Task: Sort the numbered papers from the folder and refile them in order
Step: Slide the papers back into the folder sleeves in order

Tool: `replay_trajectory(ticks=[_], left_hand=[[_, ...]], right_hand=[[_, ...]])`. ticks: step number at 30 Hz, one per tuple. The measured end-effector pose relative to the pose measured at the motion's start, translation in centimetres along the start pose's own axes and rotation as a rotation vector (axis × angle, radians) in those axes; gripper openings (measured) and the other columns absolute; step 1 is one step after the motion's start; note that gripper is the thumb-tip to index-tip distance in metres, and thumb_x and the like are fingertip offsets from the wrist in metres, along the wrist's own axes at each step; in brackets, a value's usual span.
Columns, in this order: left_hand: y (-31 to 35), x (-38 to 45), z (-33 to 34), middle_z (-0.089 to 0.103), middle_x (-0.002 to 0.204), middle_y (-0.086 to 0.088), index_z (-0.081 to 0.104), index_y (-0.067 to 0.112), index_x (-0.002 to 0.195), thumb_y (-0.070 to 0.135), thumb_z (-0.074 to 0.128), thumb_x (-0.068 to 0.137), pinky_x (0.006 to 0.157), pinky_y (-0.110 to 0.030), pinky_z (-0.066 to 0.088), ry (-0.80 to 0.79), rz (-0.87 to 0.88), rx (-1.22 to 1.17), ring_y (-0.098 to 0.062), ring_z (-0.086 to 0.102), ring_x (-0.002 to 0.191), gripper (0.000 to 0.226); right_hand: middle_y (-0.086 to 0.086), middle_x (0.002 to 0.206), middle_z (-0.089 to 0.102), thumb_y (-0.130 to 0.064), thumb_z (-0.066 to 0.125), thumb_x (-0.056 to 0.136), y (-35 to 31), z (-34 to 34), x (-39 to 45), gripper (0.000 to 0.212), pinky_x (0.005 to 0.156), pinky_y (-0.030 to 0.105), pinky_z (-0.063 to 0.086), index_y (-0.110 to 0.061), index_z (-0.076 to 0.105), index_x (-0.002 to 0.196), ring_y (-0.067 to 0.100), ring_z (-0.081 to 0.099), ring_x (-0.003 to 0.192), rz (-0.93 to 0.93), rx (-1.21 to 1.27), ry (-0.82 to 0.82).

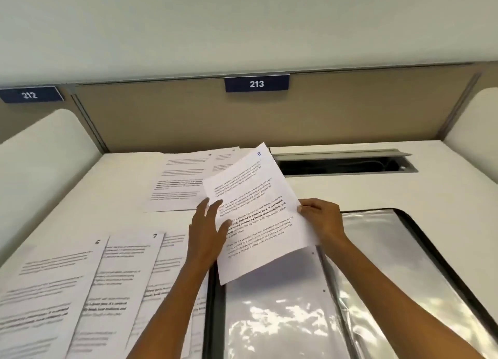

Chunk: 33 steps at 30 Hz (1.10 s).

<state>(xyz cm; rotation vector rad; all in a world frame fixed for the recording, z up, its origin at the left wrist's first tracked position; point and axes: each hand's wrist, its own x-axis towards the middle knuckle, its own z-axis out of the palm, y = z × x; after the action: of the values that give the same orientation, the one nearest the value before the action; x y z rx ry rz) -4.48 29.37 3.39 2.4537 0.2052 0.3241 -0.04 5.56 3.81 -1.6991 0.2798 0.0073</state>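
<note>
White desk [350,194] in a partitioned bay labelled 213. An open display folder [377,277] with clear plastic sleeves lies at the near right. Printed sheets are laid out at left: sheet marked 6 [54,291], sheet marked 7 [134,264], and further sheets [177,180] toward the partition, numbers unclear. One sheet [256,210], with a blue handwritten number at its top corner that is not legible with confidence, is held tilted above the folder's left sleeve. Right hand [323,221] pinches its right edge between thumb and fingers. Left hand [207,229] has fingers extended and spread at the sheet's left edge; contact appears light. Judgement: sorting is under way. Recommendation: read the number first, support both edges, and lay the sheet flat in sequence without disturbing its neighbours.
</note>
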Motion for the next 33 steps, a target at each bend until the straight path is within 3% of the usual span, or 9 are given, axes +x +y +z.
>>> replay_trajectory(ticks=[6,10,14,17,22,25,28,31,33], left_hand=[[6.5,-6.6,8.0,-0.002,0.156,0.002,0.022,0.022,0.148,0.046,0.057,0.088,0.114,-0.035,-0.003,-0.298,0.313,0.088,-0.022,-0.003,0.146,0.073],[9.8,-10.9,12.6,-0.022,0.146,0.006,0.006,0.022,0.151,0.097,0.008,0.053,0.109,-0.031,-0.017,-0.490,0.344,0.179,-0.012,-0.025,0.136,0.123],[11.9,-14.3,15.8,-0.023,0.152,0.000,-0.002,0.018,0.151,0.099,-0.010,0.035,0.109,-0.034,-0.020,-0.598,0.352,0.292,-0.010,-0.028,0.133,0.142],[13.2,-16.4,16.9,-0.014,0.157,-0.004,0.003,0.018,0.151,0.099,-0.010,0.039,0.111,-0.040,-0.021,-0.571,0.354,0.301,-0.016,-0.022,0.141,0.139],[15.6,-20.4,17.6,-0.004,0.159,-0.004,0.014,0.022,0.150,0.097,0.005,0.047,0.111,-0.046,-0.022,-0.535,0.389,0.349,-0.018,-0.017,0.144,0.128],[16.9,-22.9,17.9,-0.003,0.159,-0.003,0.015,0.026,0.150,0.095,0.013,0.053,0.112,-0.046,-0.022,-0.566,0.375,0.318,-0.017,-0.018,0.144,0.119],[17.7,-24.4,17.6,0.014,0.157,-0.004,0.028,0.026,0.147,0.083,0.015,0.066,0.110,-0.040,-0.025,-0.517,0.401,0.272,-0.019,-0.003,0.146,0.099],[17.1,-24.0,17.0,0.053,0.130,-0.009,0.062,0.014,0.116,0.062,0.030,0.089,0.116,-0.049,0.011,-0.298,0.399,0.136,-0.026,0.044,0.128,0.063],[16.2,-23.0,16.8,0.061,0.116,-0.015,0.066,0.006,0.102,0.038,0.038,0.092,0.105,-0.054,0.035,-0.191,0.410,0.117,-0.035,0.057,0.111,0.044]], right_hand=[[0.002,0.089,0.073,-0.006,0.071,0.081,4.2,-13.1,-4.9,0.014,0.075,0.028,0.050,-0.017,0.075,0.089,0.019,0.066,0.081,0.010,-0.063,0.040],[-0.003,0.085,0.072,-0.004,0.067,0.084,7.3,-20.6,-8.5,0.019,0.066,0.024,0.048,-0.021,0.072,0.092,0.018,0.065,0.078,0.022,-0.115,0.070],[-0.004,0.081,0.069,-0.006,0.067,0.085,9.8,-25.4,-11.2,0.019,0.059,0.007,0.042,-0.019,0.072,0.098,0.013,0.064,0.076,-0.020,-0.317,0.092],[0.000,0.094,0.071,-0.015,0.068,0.086,11.1,-27.4,-11.8,0.022,0.070,0.008,0.042,-0.016,0.069,0.108,0.013,0.062,0.082,-0.172,-0.541,0.121],[0.011,0.132,0.055,-0.053,0.041,0.091,12.0,-26.5,-10.3,0.058,0.101,0.044,0.039,-0.012,0.057,0.129,0.032,0.047,0.124,-0.537,-0.964,-0.031],[0.014,0.148,0.038,-0.073,0.007,0.087,12.7,-24.0,-9.4,0.088,0.114,0.049,0.021,-0.016,0.044,0.142,0.034,0.030,0.140,-0.553,-1.115,-0.229],[0.006,0.160,0.003,-0.082,-0.027,0.061,14.0,-22.9,-9.7,0.113,0.117,0.044,-0.008,-0.029,0.013,0.152,0.027,-0.005,0.147,-0.426,-1.242,-0.349],[0.004,0.160,-0.008,-0.082,-0.031,0.056,15.0,-23.4,-11.1,0.113,0.117,0.044,-0.011,-0.032,0.004,0.152,0.026,-0.014,0.146,-0.398,-1.257,-0.373],[0.002,0.160,-0.009,-0.082,-0.025,0.063,15.6,-24.4,-12.5,0.106,0.117,0.043,-0.012,-0.032,0.003,0.151,0.025,-0.015,0.146,-0.441,-1.248,-0.402]])
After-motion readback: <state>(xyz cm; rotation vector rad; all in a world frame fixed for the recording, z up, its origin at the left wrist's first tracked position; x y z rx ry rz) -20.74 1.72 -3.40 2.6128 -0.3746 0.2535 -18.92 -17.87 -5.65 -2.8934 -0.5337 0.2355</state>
